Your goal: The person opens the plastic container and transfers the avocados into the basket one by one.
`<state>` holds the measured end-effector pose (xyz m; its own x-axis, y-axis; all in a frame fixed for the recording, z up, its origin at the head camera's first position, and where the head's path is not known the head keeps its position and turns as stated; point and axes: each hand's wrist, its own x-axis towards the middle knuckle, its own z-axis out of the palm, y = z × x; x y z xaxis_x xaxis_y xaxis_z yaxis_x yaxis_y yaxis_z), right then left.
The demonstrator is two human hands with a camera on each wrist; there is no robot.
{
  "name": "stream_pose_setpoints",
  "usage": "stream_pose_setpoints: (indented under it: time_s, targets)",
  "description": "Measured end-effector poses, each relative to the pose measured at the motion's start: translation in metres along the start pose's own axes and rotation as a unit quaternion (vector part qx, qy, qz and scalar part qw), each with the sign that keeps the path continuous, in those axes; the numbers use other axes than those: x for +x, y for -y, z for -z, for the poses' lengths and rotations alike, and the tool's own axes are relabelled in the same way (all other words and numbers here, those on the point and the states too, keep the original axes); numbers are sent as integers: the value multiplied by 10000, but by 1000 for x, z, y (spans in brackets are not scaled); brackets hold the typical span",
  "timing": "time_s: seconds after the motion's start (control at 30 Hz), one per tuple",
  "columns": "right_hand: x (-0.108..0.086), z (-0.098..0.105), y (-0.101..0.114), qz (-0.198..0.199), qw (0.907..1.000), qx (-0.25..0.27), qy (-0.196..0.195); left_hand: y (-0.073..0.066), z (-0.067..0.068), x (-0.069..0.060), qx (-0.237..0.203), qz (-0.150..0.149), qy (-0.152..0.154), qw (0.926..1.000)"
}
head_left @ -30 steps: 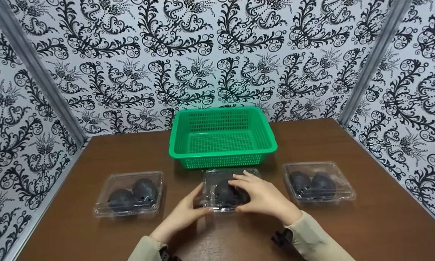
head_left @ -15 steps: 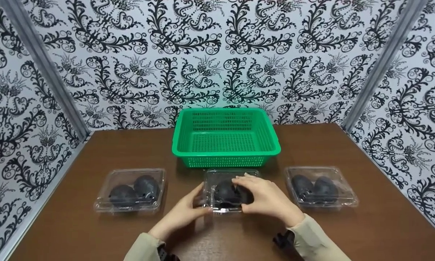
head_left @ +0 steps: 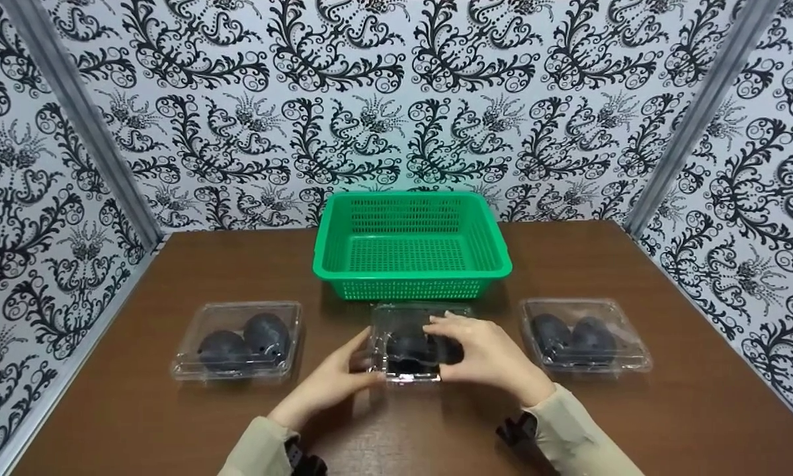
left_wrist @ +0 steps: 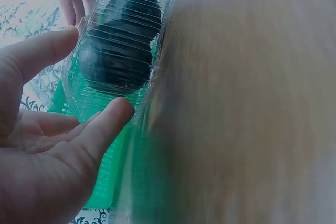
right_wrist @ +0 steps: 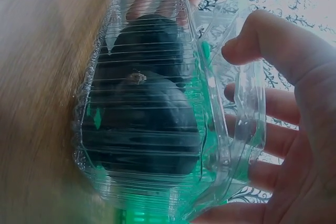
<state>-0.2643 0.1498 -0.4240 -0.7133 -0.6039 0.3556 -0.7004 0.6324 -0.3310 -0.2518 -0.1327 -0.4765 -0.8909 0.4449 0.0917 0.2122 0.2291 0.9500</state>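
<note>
A clear plastic clamshell container (head_left: 396, 320) with two dark avocados (right_wrist: 147, 121) stands in front of the basket in the head view. My left hand (head_left: 330, 383) holds its left end, thumb at the near corner and fingers along the side. My right hand (head_left: 489, 354) lies across the right part of the lid, fingers bent over the top and thumb at the near edge, partly covering one avocado. In the right wrist view the clear lid (right_wrist: 252, 124) stands apart from the base's rim on that hand's side. The left wrist view shows the avocados through the ribbed wall.
An upright green plastic basket (head_left: 413, 274) stands just behind the container. Another clamshell of two avocados (head_left: 237, 340) is at the left, and one more (head_left: 584, 337) at the right. All rest on a brown table (head_left: 396, 439). Patterned walls (head_left: 396, 99) enclose the back and sides.
The right thumb has slid slightly rightward along the container's near edge. The left hand keeps its place on the left end. The head view has shifted a little.
</note>
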Motion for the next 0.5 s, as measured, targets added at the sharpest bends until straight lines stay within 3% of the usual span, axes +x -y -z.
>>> stream_pose_setpoints:
  time_s: [0.5]
  targets:
    - [2,5,1,-96,9994,154,-291,1,0,-2,111,-9,-60,9999]
